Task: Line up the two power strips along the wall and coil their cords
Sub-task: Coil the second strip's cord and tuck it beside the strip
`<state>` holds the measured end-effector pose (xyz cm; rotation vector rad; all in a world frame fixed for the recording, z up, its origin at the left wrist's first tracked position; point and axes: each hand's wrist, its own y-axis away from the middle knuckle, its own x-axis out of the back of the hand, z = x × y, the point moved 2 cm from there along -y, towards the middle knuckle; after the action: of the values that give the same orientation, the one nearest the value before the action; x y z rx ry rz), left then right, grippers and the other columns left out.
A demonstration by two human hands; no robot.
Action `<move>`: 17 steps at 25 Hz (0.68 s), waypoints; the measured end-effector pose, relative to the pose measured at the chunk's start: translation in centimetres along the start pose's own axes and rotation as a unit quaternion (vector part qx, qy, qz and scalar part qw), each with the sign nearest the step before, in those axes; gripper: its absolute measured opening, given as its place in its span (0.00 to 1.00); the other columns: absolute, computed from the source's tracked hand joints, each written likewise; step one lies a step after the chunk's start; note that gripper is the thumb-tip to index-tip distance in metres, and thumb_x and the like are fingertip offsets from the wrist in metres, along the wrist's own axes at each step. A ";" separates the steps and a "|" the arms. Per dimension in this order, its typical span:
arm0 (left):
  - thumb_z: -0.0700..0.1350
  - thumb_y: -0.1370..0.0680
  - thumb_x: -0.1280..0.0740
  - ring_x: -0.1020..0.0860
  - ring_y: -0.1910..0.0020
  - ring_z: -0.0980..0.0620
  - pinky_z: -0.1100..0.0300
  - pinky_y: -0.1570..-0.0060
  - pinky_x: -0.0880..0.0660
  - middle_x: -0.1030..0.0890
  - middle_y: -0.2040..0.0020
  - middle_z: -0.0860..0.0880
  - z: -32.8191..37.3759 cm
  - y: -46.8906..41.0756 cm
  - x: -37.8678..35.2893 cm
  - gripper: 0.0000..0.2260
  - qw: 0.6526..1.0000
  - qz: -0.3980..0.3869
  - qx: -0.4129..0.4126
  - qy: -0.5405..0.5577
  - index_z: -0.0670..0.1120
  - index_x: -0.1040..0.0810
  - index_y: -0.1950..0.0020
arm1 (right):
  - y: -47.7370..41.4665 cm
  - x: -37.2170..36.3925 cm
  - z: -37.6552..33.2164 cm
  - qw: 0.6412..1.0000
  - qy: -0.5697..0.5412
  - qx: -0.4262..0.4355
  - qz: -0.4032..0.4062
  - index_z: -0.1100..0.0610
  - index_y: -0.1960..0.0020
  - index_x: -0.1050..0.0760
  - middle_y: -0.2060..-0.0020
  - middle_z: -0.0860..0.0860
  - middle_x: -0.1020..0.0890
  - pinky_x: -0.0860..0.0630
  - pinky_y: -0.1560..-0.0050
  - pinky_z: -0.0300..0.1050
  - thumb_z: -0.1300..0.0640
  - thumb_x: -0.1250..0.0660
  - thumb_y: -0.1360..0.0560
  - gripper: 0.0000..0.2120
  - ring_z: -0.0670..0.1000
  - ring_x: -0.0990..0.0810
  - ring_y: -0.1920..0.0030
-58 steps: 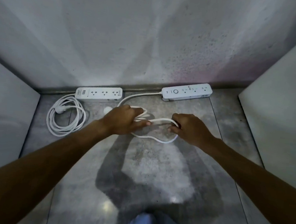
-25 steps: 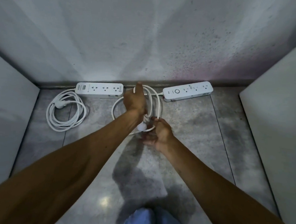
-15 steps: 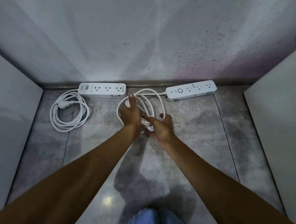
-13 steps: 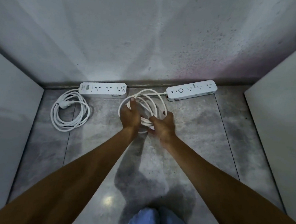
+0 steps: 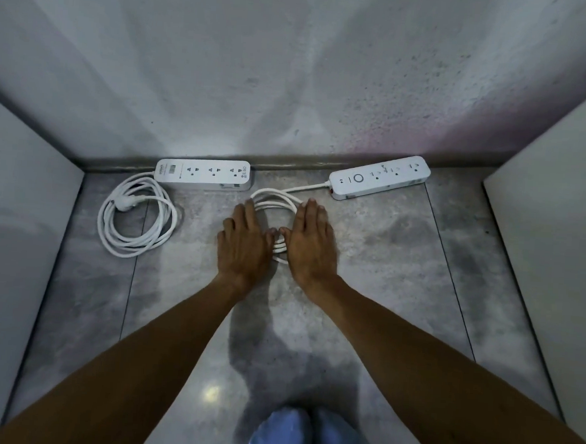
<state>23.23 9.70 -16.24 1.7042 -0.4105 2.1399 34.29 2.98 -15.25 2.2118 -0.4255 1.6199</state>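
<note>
White round-jacket power cord, coiled in loose loops (image 5: 273,200), lies flat on the grey floor tile just in front of the gap between the two strips. One strand runs from it to the left end of the right white plastic power strip with round switch (image 5: 380,177). Judged light, flexible but springy: loops likely to fan open if let go, so best taken across the bundled strands at the coil's sides, not by a single loop. The plug end is not visible, hidden under the hands.

Left hand (image 5: 244,243) is flat, fingers straight and together, palm down on the coil's left side. Right hand (image 5: 312,245) is the same on the right side. Nothing is gripped by either; both press the loops onto the tile, thumbs almost meeting over the coil's near edge.

The right strip is against the baseboard and looks slightly angled; this may be lens. Left white three-socket power strip (image 5: 202,171) is along the grey wall (image 5: 293,84), its own white cord coil with plug (image 5: 137,219) on the floor just in front-left. Strips are rigid and light, and probably slide easily on tile.
</note>
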 end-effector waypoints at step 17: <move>0.77 0.30 0.57 0.59 0.22 0.32 0.35 0.25 0.55 0.58 0.21 0.31 1.1 -3.0 -1.9 0.52 0.970 -0.104 -0.193 -0.106 0.38 0.55 0.20 | -3.0 -0.3 4.5 0.987 0.069 0.146 -0.007 0.61 0.20 0.50 0.20 0.60 0.46 0.50 0.23 0.63 0.28 0.60 0.24 0.45 0.59 0.52 0.20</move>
<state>25.98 11.70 -17.89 1.6661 -0.6311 1.6108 39.40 3.60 -17.12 2.2772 -0.1415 1.9181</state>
